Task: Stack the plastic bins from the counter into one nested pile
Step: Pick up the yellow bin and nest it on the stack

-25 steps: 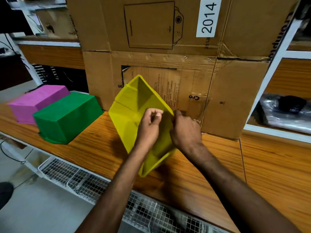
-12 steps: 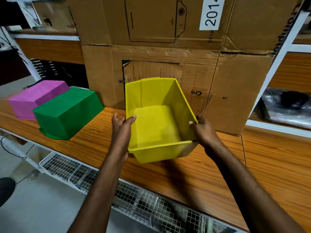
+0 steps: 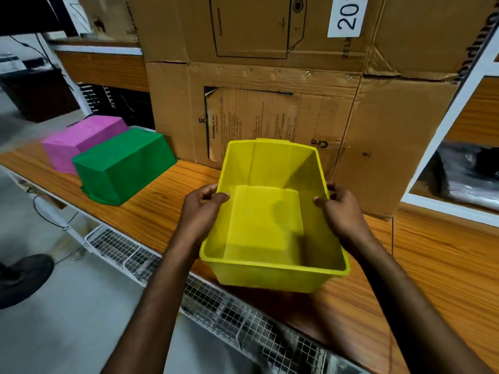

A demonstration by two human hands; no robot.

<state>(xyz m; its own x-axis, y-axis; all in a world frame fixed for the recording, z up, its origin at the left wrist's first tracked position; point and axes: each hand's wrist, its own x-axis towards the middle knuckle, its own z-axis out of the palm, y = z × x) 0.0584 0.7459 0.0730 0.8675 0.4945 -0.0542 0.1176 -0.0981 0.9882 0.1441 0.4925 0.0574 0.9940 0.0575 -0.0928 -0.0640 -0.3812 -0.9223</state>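
- Yellow rectangular plastic bin (image 3: 270, 217), mouth up, held in both hands over the front part of the wooden counter (image 3: 445, 265); can't tell if its base touches the wood or hangs just above.
- Left hand (image 3: 201, 211) pinches the left long rim: thumb inside the wall, other fingers curled outside. Closed on the bin, nothing else in it.
- Right hand (image 3: 341, 211) mirrors it on the right rim, thumb over the lip, fingers wrapped behind.
- Green rectangular plastic bin (image 3: 121, 166) sits mouth down on the counter to the left, well apart from the yellow one; pink rectangular plastic bin (image 3: 81, 139) is also mouth down, just behind the green one and apparently touching it.
- Stacked brown cardboard boxes (image 3: 270, 76) stand right behind the yellow bin.
- Nothing nested yet; yellow likely serves as the base.
- Risks: green and pink face the wrong way, so they won't nest unless flipped; a skewed entry could jam rim on wall; thin rim grip may slip; near wall overhangs the counter edge, so the bin could tip off if released.
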